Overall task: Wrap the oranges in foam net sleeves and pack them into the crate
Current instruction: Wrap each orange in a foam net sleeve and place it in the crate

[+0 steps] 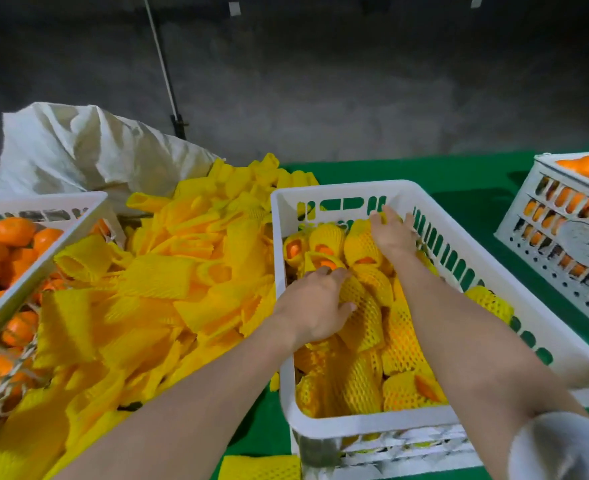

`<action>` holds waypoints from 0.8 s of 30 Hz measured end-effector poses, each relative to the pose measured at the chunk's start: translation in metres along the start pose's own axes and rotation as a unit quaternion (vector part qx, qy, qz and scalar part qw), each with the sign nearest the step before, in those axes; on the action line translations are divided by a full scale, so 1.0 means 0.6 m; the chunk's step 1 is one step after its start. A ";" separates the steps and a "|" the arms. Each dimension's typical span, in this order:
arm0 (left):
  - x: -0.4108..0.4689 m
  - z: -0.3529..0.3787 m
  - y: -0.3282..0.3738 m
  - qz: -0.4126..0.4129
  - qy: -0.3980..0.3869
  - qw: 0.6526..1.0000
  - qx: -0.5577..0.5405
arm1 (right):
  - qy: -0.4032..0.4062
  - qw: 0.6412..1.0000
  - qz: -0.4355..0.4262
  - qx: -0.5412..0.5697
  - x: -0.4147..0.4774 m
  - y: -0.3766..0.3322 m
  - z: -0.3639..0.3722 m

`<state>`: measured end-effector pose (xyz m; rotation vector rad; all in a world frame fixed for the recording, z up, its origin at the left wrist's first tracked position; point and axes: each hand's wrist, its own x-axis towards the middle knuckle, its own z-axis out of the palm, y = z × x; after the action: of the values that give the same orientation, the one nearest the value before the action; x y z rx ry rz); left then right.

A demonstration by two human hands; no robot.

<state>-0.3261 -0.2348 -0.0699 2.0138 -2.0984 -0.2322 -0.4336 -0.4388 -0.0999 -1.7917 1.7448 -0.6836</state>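
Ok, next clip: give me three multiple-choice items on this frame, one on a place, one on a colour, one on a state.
1. Where does the pile of loose sleeves lie?
A. between the left crate and the middle crate
B. inside the right crate
C. on top of the white sack

2. What colour are the sleeves?
A. white
B. yellow
C. green

3. The oranges in the middle crate are:
A. bare
B. sleeved
C. peeled

Answers:
1 A, the pile fills the gap between those two crates.
2 B, every sleeve is yellow.
3 B, net covers each orange there, including the one the left hand grips; the right hand reaches further in.
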 end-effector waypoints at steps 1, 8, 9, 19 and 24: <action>0.000 -0.001 -0.001 -0.004 0.007 1.000 -0.008 | 0.021 1.000 -0.004 -0.011 -0.004 -0.004 0.001; -0.013 -0.014 -0.007 -0.077 0.207 0.949 -0.226 | 0.118 0.969 -0.214 -0.028 -0.084 -0.109 -0.017; -0.021 -0.016 -0.012 -0.105 0.254 0.918 -0.285 | 0.103 0.963 -0.251 0.003 -0.109 -0.134 -0.018; -0.169 -0.060 -0.217 -0.295 0.360 0.784 -0.412 | -0.195 0.856 -0.463 -0.122 -0.344 -0.292 0.083; -0.268 -0.078 -0.288 -0.350 0.348 0.759 -0.425 | -0.285 0.752 -0.413 -0.427 -0.363 -0.314 0.219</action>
<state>-0.1418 -0.0806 -0.0792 1.7430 -0.5327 -0.3810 -0.2135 -0.2145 -0.0621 -3.0032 0.7651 0.5131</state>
